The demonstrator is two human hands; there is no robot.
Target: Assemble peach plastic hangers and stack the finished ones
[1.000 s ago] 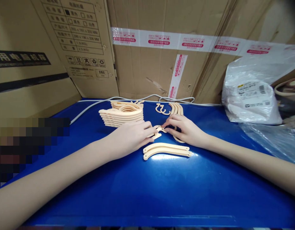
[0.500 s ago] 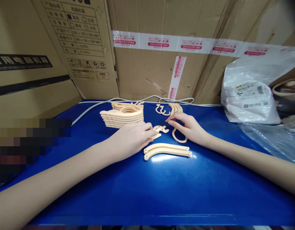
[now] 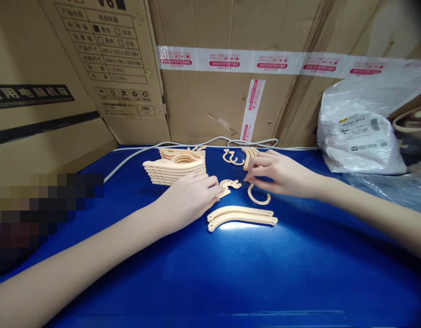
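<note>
My left hand lies palm down on the blue table, its fingertips pinching a small cream hanger part. My right hand hovers over the row of curved cream pieces, fingers bent and touching them; whether it grips one I cannot make out. A cream hook ring lies just below that hand. Two long curved hanger arms rest in front of both hands. A stack of assembled cream hangers stands behind my left hand.
Cardboard boxes wall off the back and left. A white cable runs along the table's rear edge. A white plastic bag with a barcode label sits at the right, with clear plastic film below it.
My right hand has drawn back from the small part near my left hand and moved up to the row of curved pieces. The hook ring it covered now shows. My left hand stayed put.
</note>
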